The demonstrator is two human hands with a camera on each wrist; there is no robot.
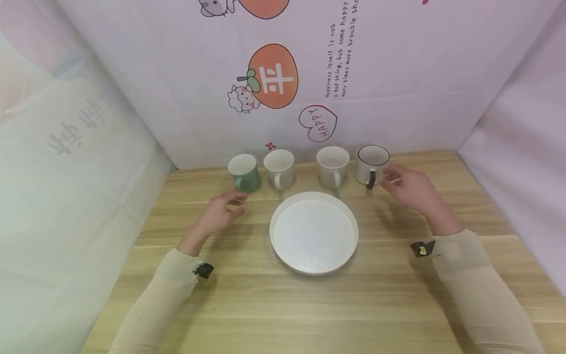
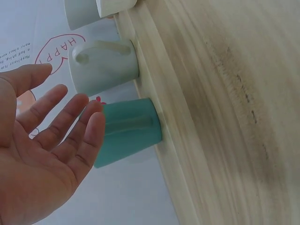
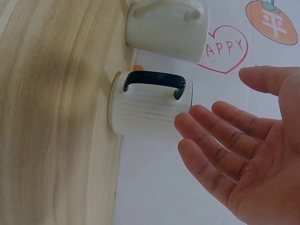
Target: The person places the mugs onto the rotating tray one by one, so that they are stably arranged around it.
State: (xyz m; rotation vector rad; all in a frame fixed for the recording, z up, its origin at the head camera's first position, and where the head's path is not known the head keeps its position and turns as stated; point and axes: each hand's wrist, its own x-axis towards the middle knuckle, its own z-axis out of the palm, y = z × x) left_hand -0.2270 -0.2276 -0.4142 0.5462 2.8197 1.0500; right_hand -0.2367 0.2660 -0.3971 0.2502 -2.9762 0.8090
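Note:
Four mugs stand in a row at the back of the wooden table: a green mug (image 1: 244,172), two plain white mugs (image 1: 279,168) (image 1: 332,165), and a ribbed white mug with a dark rim and dark handle (image 1: 372,164). A round white tray (image 1: 349,231) lies in front of them. My left hand (image 1: 223,211) hovers with relaxed fingers just in front of the green mug (image 2: 129,131), holding nothing. My right hand (image 1: 409,189) is held open beside the dark-handled mug (image 3: 150,105), its fingertips (image 3: 192,119) close to the mug's side.
A patterned cloth backdrop (image 1: 309,73) rises directly behind the mugs, and cloth walls close in the left and right sides. Bare wood table (image 1: 287,309) stretches between the tray and me.

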